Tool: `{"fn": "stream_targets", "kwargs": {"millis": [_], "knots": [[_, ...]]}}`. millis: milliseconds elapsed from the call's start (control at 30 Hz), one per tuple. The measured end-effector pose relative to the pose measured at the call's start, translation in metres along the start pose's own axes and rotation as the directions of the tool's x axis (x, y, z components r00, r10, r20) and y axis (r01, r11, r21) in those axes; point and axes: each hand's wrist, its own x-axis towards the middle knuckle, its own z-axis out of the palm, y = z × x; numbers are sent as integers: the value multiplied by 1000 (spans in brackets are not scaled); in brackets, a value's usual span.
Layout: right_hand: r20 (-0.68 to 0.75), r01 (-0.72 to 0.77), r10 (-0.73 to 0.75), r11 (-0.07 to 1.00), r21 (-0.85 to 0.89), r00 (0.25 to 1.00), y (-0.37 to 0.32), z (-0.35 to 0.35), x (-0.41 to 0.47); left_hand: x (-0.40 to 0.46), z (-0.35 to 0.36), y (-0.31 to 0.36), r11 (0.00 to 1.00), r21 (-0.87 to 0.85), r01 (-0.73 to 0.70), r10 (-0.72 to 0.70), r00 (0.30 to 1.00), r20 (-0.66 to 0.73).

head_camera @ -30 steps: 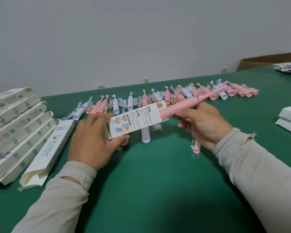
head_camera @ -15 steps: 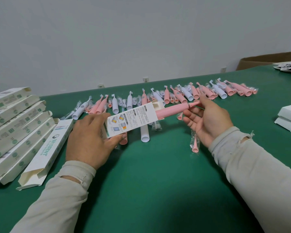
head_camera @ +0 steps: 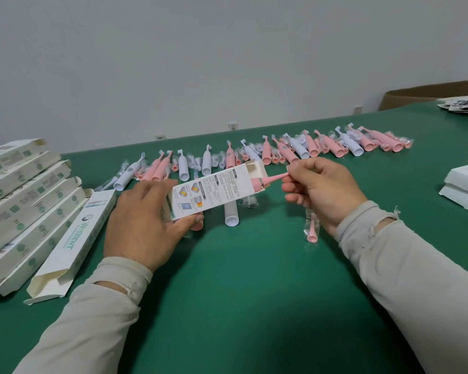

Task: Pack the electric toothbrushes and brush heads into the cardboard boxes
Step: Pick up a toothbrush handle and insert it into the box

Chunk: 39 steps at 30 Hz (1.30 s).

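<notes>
Left hand (head_camera: pixel 143 225) grips white carton (head_camera: pixel 216 191) held above green table (head_camera: pixel 254 292). Right hand (head_camera: pixel 322 190) pinches neck of pink toothbrush (head_camera: pixel 268 180), body mostly inside carton's open end, fingers curled.

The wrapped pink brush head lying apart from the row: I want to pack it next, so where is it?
In the head view, the wrapped pink brush head lies on the green table, just under the right hand.
</notes>
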Motion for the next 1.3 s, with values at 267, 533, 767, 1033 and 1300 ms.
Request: {"fn": "stream_targets", "kwargs": {"millis": [267, 533, 767, 1033, 1300], "knots": [[298, 410, -288, 733, -543, 910, 4, -1, -6, 1, 2, -2, 1000, -1, 15, -15, 999, 37], [310, 476, -361, 688, -549, 880, 2, 6, -14, -1, 3, 1, 999, -7, -32, 33, 999, 19], [306, 394, -272, 790, -470, 912, -2, 6, -16, -1, 0, 4, 999, -31, -14, 14, 1000, 7], [256, 331, -239, 841, -427, 937, 3, 12, -21, -2, -1, 4, 998, -55, 12, -12, 1000, -17], [248, 314, -221, 837, -448, 943, 8, 16, -21, 0, 0, 2, 999, -23, 32, -32, 999, -16]]}}
